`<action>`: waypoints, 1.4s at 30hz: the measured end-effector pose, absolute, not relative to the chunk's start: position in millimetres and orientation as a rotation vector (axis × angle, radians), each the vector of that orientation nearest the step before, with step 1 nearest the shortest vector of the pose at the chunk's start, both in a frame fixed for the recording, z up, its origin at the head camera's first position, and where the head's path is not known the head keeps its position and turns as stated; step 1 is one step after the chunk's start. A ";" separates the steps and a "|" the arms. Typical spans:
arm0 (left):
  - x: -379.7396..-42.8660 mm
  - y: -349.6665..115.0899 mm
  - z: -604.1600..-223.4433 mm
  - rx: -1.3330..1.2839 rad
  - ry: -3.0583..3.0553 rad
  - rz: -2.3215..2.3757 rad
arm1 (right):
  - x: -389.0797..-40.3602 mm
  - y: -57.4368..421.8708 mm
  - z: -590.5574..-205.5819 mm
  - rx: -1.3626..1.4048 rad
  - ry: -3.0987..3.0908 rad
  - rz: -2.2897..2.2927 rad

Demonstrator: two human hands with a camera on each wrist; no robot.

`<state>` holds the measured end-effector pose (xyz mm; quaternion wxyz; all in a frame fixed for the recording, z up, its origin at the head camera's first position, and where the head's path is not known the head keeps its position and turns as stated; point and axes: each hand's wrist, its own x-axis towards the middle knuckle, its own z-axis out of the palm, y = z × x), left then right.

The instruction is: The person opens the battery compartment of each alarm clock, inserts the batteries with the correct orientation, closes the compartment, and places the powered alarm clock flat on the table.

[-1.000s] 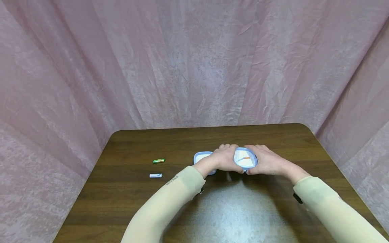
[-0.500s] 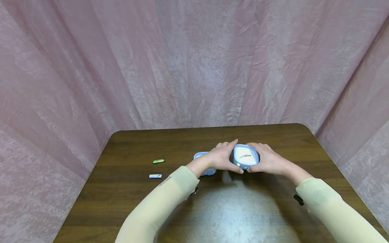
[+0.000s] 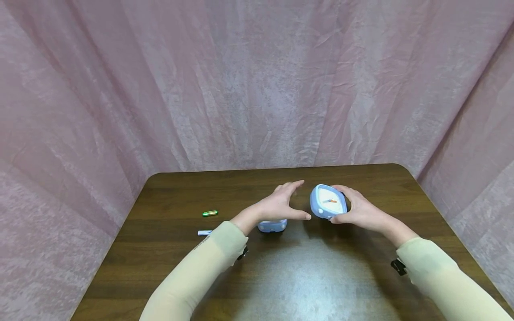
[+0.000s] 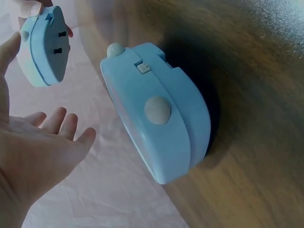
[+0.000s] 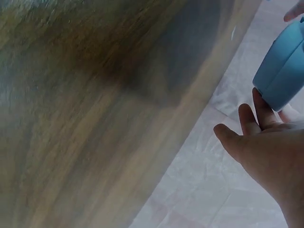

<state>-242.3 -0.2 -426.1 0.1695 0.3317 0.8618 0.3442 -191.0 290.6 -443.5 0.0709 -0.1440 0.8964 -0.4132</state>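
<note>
Clock point(image 3: 327, 204) looks up off the table point(image 3: 313, 276), nearer the far edge. The right hand point(image 3: 360, 213) has its thumb and fingers bent around the clock's right side. The left hand point(image 3: 281, 205) is spread wide just beside it, with nothing in it. A second clock point(image 4: 164, 118) stands on the table. A green battery point(image 3: 210, 213) and a pale battery point(image 3: 204, 232) lie toward the left edge. One-handed holding seems to be the step; the next move calls for a snug right-hand grip.

Brown wood-grain surface point(image 3: 136, 254), pink drapes point(image 3: 257, 89).
Surface's far corners rounded; creased drapes behind it and along its left and right sides; whitish glare point(image 3: 313, 290) near surface's front middle.
</note>
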 end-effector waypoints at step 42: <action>-240.6 25.6 -443.7 0.840 2.085 1.543 | -188.2 281.2 -449.3 -0.421 2.253 -1.771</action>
